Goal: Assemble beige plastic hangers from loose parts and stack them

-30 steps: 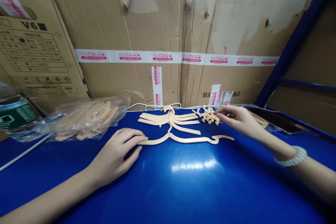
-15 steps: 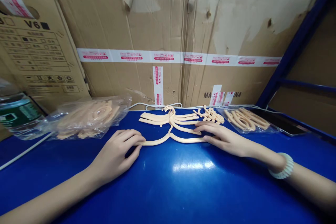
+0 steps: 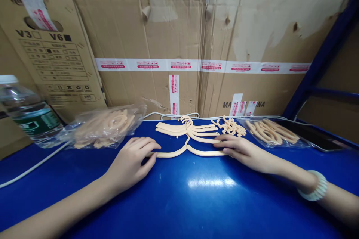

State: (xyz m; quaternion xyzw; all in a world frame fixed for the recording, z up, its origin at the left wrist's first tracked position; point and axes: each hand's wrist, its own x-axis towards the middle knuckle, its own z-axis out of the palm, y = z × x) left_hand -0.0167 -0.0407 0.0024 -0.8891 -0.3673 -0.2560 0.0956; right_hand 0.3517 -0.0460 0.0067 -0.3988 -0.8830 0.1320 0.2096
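Observation:
A beige clothes hanger (image 3: 206,153) lies flat on the blue table, its hook pointing away from me. My left hand (image 3: 136,160) has the hanger's left arm end between thumb and fingers. At the other end, my right hand (image 3: 242,151) closes thumb and fingers on the right arm's tip, its upper fingers touching the end of an arm from the stack behind. That stack of hangers (image 3: 171,129) sits just beyond, arms fanned and hooks bunched together. Small loose hooks (image 3: 230,126) lie in a pile to the right of the stack.
A clear bag of beige parts (image 3: 105,127) is at left beside a water bottle (image 3: 36,123). Another bag of curved pieces (image 3: 273,132) and a dark phone-like slab (image 3: 314,140) lie at right. Cardboard (image 3: 146,93) walls the back, with a white cable (image 3: 157,114) along it.
The view has shifted, so everything appears a little further right and lower. Both hands stay on the ends of the same hanger.

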